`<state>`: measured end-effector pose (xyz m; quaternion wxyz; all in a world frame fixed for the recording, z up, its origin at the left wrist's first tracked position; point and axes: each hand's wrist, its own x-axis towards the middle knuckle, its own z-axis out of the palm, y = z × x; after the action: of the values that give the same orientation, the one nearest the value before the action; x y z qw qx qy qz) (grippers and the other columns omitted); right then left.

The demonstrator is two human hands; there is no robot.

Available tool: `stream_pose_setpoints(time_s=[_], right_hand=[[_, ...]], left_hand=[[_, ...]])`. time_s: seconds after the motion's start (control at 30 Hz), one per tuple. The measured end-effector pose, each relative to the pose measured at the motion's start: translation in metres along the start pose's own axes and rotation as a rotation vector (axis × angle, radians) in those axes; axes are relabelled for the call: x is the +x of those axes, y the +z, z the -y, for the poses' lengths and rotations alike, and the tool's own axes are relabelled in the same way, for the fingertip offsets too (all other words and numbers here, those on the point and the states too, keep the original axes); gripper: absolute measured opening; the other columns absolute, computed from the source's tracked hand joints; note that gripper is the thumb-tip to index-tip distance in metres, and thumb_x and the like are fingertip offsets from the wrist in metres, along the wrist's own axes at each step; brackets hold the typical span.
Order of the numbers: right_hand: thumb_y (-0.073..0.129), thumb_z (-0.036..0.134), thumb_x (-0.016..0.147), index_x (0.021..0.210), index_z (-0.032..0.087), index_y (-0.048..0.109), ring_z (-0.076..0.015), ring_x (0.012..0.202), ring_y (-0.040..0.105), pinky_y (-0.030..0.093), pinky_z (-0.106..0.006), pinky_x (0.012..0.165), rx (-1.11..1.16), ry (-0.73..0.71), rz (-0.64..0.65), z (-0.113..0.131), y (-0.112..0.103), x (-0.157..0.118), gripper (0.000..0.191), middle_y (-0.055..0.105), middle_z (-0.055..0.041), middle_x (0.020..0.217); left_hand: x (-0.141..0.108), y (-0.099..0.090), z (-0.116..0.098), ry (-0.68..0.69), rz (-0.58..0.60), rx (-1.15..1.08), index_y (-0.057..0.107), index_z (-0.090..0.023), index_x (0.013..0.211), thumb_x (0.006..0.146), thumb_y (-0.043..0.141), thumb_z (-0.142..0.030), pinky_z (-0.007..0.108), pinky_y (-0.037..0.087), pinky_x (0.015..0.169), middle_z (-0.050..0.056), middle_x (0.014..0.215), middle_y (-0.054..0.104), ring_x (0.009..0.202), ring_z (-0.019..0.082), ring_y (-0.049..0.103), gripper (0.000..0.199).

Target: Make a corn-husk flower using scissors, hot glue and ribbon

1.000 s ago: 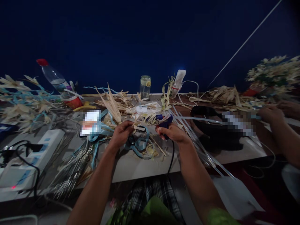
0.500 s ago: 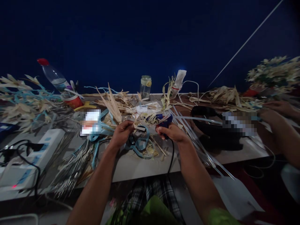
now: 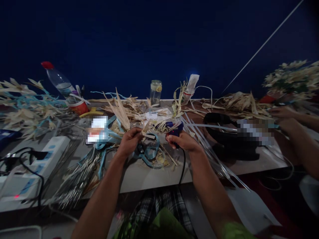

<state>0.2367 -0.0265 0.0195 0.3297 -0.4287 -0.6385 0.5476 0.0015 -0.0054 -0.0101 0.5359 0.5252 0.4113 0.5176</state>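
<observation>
My left hand (image 3: 130,140) is closed in a pinch on a pale strip of dried corn husk (image 3: 149,135) above the middle of the table. To its right, my right hand (image 3: 186,140) grips a blue glue gun (image 3: 177,126), whose black cord (image 3: 183,167) drops past the table edge. The gun's nozzle is hard to make out among the husk pieces. Below the hands lies a loop of light blue ribbon (image 3: 151,153) on husk scraps. Long clear glue sticks (image 3: 208,151) lie beside my right forearm.
A white power strip (image 3: 51,156) and a bundle of thin wires (image 3: 79,184) lie at left. Farther back stand a tilted bottle (image 3: 58,79), a red cup (image 3: 78,108) and a glass jar (image 3: 156,94). Another person's arms (image 3: 294,129) reach in at right, past a black object (image 3: 231,142).
Both my hands keep nearly the same place and grip. The other person's hands at the right have shifted slightly to the left.
</observation>
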Motion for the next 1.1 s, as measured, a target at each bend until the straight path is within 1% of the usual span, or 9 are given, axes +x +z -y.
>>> stream_pose_setpoints(time_s=[0.13, 0.33, 0.53, 0.63, 0.77, 0.83, 0.97, 1.03, 1.1], right_hand=[[0.054, 0.043, 0.076, 0.063, 0.015, 0.051, -0.007, 0.043, 0.044, 0.033, -0.023, 0.046, 0.044, -0.006, -0.021, -0.002, -0.001, 0.0, 0.031, 0.05, 0.0022, 0.052], [0.057, 0.04, 0.075, 0.065, 0.014, 0.051, -0.0064, 0.042, 0.044, 0.032, -0.022, 0.045, 0.034, 0.036, 0.034, 0.003, 0.002, 0.001, 0.029, 0.049, 0.0034, 0.049], [0.06, 0.044, 0.072, 0.085, 0.013, 0.057, -0.0053, 0.044, 0.047, 0.033, -0.022, 0.042, 0.275, -0.081, 0.079, 0.0, -0.003, -0.002, 0.034, 0.062, -0.0061, 0.083], [0.058, 0.048, 0.073, 0.086, 0.012, 0.058, -0.0064, 0.042, 0.045, 0.034, -0.021, 0.042, 0.366, -0.079, -0.006, -0.007, -0.007, 0.002, 0.038, 0.061, -0.0041, 0.069], [0.058, 0.05, 0.073, 0.081, 0.013, 0.057, -0.008, 0.044, 0.048, 0.038, -0.021, 0.042, 0.551, 0.104, -0.255, -0.018, -0.004, 0.016, 0.037, 0.055, -0.0001, 0.058], [0.059, 0.047, 0.074, 0.077, 0.013, 0.056, -0.0091, 0.046, 0.05, 0.042, -0.022, 0.045, 0.66, 0.231, -0.3, -0.023, -0.002, 0.024, 0.034, 0.051, 0.0011, 0.054], [0.05, 0.042, 0.082, 0.079, 0.014, 0.052, -0.0089, 0.048, 0.05, 0.043, -0.021, 0.048, 0.862, 0.391, -0.144, -0.033, -0.003, 0.032, 0.029, 0.049, 0.0024, 0.054], [0.043, 0.045, 0.085, 0.077, 0.014, 0.05, -0.0089, 0.048, 0.049, 0.044, -0.022, 0.048, 0.904, 0.443, -0.081, -0.037, -0.004, 0.034, 0.033, 0.048, 0.0022, 0.055], [0.038, 0.049, 0.086, 0.073, 0.014, 0.048, -0.0086, 0.047, 0.048, 0.043, -0.021, 0.047, 0.9, 0.5, -0.066, -0.038, -0.005, 0.035, 0.039, 0.047, 0.0021, 0.054]], left_hand=[[0.0, 0.0, 0.0, 0.001, 0.021, -0.022, 0.06, -0.016, 0.069, 0.067, 0.066, -0.031, 0.019, 0.03, 0.047, -0.004, 0.054, 0.048, 0.049, 0.006, 0.039, 0.016], [-0.001, 0.002, -0.005, 0.002, 0.0, -0.016, 0.059, -0.015, 0.068, 0.064, 0.068, -0.03, 0.019, 0.03, 0.047, -0.004, 0.054, 0.049, 0.049, 0.006, 0.04, 0.018], [-0.002, 0.002, -0.008, 0.015, -0.003, -0.072, 0.058, -0.014, 0.069, 0.065, 0.068, -0.031, 0.019, 0.031, 0.046, -0.004, 0.054, 0.05, 0.048, 0.005, 0.04, 0.02], [-0.003, 0.001, -0.009, 0.009, 0.001, -0.121, 0.058, -0.014, 0.07, 0.066, 0.067, -0.03, 0.018, 0.03, 0.047, -0.003, 0.056, 0.052, 0.048, 0.005, 0.041, 0.019], [-0.003, 0.0, -0.01, -0.002, 0.048, -0.183, 0.058, -0.014, 0.071, 0.067, 0.067, -0.029, 0.019, 0.031, 0.047, -0.002, 0.06, 0.054, 0.051, 0.005, 0.044, 0.017], [-0.005, 0.0, -0.011, -0.001, 0.073, -0.196, 0.059, -0.014, 0.07, 0.068, 0.067, -0.029, 0.019, 0.031, 0.048, -0.001, 0.06, 0.054, 0.052, 0.006, 0.045, 0.017], [-0.008, 0.002, -0.015, 0.013, 0.134, -0.204, 0.059, -0.014, 0.069, 0.069, 0.066, -0.03, 0.019, 0.031, 0.048, -0.001, 0.06, 0.054, 0.053, 0.006, 0.045, 0.018], [-0.009, 0.003, -0.016, 0.018, 0.166, -0.195, 0.059, -0.013, 0.07, 0.069, 0.066, -0.031, 0.019, 0.031, 0.048, -0.001, 0.059, 0.053, 0.052, 0.006, 0.044, 0.018], [-0.009, 0.004, -0.017, 0.009, 0.186, -0.187, 0.059, -0.013, 0.07, 0.069, 0.066, -0.032, 0.019, 0.031, 0.047, -0.002, 0.058, 0.052, 0.05, 0.006, 0.042, 0.021]])
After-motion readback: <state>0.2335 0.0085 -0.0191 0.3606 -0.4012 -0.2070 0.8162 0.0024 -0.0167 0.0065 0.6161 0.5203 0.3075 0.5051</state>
